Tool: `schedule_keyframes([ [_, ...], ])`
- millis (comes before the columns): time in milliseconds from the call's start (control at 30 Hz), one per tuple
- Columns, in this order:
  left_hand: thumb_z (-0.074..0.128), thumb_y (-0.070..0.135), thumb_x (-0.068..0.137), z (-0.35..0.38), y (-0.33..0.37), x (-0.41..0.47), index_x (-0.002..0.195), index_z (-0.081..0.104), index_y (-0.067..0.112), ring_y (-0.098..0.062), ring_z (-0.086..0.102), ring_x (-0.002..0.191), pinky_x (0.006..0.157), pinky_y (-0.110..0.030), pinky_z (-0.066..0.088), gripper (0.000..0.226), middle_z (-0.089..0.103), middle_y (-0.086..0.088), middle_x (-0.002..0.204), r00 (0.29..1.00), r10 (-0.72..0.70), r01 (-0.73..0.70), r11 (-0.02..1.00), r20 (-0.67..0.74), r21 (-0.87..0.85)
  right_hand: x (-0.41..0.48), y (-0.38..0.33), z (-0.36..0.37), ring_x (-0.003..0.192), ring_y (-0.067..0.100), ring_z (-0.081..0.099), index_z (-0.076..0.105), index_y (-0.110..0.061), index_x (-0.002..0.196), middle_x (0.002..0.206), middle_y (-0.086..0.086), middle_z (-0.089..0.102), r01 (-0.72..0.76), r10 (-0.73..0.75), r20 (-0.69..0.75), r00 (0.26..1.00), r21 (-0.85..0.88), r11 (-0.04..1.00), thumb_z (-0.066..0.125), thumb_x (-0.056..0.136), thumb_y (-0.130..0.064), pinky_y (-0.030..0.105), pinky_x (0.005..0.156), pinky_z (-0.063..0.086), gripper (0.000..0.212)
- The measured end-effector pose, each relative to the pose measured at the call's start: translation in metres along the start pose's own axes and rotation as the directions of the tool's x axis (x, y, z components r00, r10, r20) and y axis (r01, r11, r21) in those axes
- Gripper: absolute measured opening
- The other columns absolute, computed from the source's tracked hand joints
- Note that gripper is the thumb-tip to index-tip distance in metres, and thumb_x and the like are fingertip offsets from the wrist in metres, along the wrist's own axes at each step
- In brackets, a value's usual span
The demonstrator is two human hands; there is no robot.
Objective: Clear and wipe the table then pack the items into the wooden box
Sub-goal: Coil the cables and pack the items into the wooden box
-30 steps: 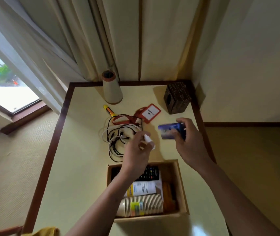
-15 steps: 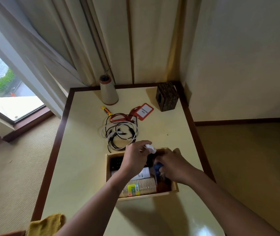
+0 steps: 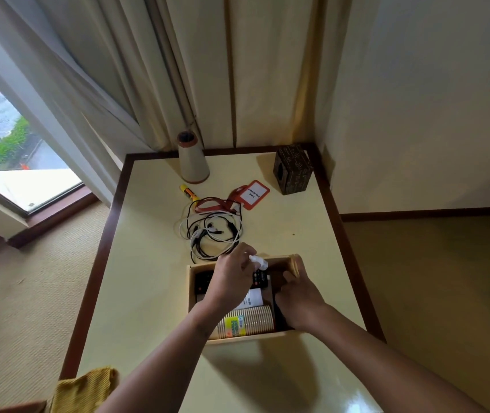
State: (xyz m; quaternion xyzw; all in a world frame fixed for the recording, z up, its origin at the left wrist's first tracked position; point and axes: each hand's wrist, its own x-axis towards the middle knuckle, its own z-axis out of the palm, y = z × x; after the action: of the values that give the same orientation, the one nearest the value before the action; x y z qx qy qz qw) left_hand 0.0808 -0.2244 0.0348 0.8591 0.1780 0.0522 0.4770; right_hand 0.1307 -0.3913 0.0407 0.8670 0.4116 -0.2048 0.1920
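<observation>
The wooden box (image 3: 190, 296) sits on the cream table (image 3: 148, 278). Inside it lie a stack of paper cups (image 3: 246, 321), a black keypad device (image 3: 260, 278) and a white leaflet (image 3: 254, 298). My left hand (image 3: 228, 281) hovers over the box and pinches a small white object (image 3: 258, 261). My right hand (image 3: 300, 302) reaches down into the box's right side with fingers curled; what it holds is hidden. Beyond the box lie tangled cables (image 3: 211, 231), a red badge holder (image 3: 252, 193) with its lanyard, and a yellow-orange marker (image 3: 188, 192).
A grey cone (image 3: 192, 159) stands at the table's back edge by the curtain. A dark patterned box (image 3: 292, 169) occupies the back right corner. A yellow cloth (image 3: 85, 389) hangs at the near left corner. Walls close the back and right.
My right hand carried a blue card from above the table down into the box's right side, where it is now hidden. My left hand drew back over the box with the white object.
</observation>
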Motion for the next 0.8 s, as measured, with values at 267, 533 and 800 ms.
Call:
schedule_keyframes([
  [267,0.070,0.008,0.093,0.008,-0.002,0.002,0.104,0.076,0.014,-0.007,0.068,0.088,0.077,-0.028,0.058,0.014,0.073,0.004,0.101,0.970,0.239,-0.241,0.964,0.032,0.112,-0.010,0.007,0.038,0.133,0.028,0.050,0.059,-0.030,0.125,0.131,0.000,0.059,0.143,0.041,-0.467,0.884,0.352,0.925,0.077,0.074,-0.010,0.047,0.119,0.015,0.058],
  [533,0.065,0.010,0.098,0.024,0.014,0.012,0.114,0.068,0.013,-0.017,0.071,0.090,0.080,-0.036,0.061,0.017,0.072,-0.002,0.105,0.886,0.216,-0.396,0.813,0.411,0.428,-0.010,-0.005,0.042,0.128,0.015,0.053,0.044,-0.023,0.147,0.145,-0.001,0.049,0.052,0.569,-0.075,0.819,0.997,0.056,0.044,0.108,-0.033,0.033,0.100,0.053,0.040],
  [800,0.062,0.014,0.098,0.038,0.021,0.022,0.095,0.073,0.015,-0.019,0.063,0.086,0.080,-0.036,0.056,0.011,0.068,-0.002,0.096,0.789,0.219,-0.574,0.595,0.575,0.562,0.003,-0.011,0.045,0.110,0.014,0.057,0.060,-0.025,0.125,0.124,0.000,0.060,0.059,0.611,-0.071,0.788,0.997,0.040,0.036,0.110,-0.024,0.021,0.083,0.043,0.028],
])
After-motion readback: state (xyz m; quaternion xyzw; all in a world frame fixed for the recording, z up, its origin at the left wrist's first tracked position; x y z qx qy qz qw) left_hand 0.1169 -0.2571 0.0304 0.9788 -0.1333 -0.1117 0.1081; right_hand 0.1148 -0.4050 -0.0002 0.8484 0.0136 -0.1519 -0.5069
